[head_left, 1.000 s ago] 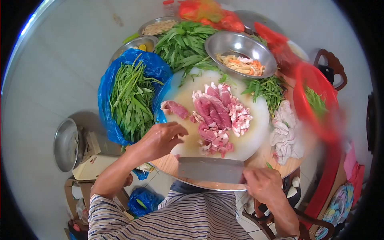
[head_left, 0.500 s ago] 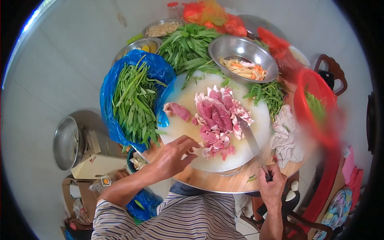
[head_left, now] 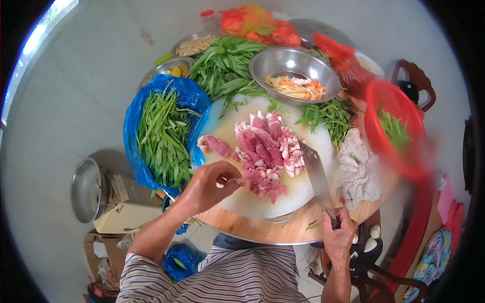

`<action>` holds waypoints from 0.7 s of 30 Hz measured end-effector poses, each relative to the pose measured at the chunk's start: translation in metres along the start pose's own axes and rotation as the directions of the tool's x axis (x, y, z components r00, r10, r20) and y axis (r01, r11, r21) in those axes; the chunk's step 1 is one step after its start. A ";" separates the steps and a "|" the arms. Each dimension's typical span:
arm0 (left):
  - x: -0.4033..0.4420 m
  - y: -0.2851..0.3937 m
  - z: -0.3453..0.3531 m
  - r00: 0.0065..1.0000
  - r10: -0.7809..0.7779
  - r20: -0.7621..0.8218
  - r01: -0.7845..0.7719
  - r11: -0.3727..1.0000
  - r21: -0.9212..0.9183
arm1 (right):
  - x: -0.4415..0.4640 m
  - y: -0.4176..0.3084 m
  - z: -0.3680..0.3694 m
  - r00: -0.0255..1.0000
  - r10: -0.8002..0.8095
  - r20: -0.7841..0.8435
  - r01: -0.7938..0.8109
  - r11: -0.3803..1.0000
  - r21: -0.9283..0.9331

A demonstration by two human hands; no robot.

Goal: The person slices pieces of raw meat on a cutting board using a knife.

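My right hand (head_left: pixel 339 233) is wrapped round the dark handle of a cleaver (head_left: pixel 316 177). Its broad blade lies over the right part of the round white cutting board (head_left: pixel 242 206), beside the fatty edge of the meat. Raw pink meat (head_left: pixel 262 144), partly sliced, is heaped mid-board, with small cut bits at its near end. A separate meat chunk (head_left: pixel 214 145) lies to the left. My left hand (head_left: pixel 209 186) hovers at the board's near left, thumb and fingers pinched together; a small pale bit seems to show at the fingertips, too small to make out.
Leafy greens fill a blue plastic bag (head_left: pixel 132 144) at left. Behind the board stand more greens (head_left: pixel 225 63) and a steel bowl (head_left: pixel 328 83) with shredded food. A crumpled cloth (head_left: pixel 358 169) and a red basket (head_left: pixel 372 121) are at right. The round wooden table's edge (head_left: pixel 252 230) is nearest me.
My left hand has drawn slightly up and left from the cut meat, its fingers now pinched. The cleaver has come a little higher, its blade turned flatter to view. The view has shifted slightly.
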State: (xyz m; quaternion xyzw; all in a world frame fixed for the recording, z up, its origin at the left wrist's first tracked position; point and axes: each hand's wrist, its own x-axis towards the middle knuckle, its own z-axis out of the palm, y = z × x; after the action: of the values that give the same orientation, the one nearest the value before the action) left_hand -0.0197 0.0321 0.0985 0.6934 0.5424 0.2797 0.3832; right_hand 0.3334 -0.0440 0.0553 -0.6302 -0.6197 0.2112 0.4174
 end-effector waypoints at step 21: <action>0.048 -0.007 0.006 0.998 0.031 -0.059 -0.014 0.967 0.255 | -0.013 0.009 -0.023 0.968 0.233 0.091 -0.235 0.972 0.019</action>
State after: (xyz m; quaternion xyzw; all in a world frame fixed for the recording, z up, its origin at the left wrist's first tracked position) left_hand -0.0064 0.0779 0.0886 0.7339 0.5777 0.2337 0.2704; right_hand 0.3544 -0.0616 0.0580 -0.6826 -0.5556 0.2960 0.3711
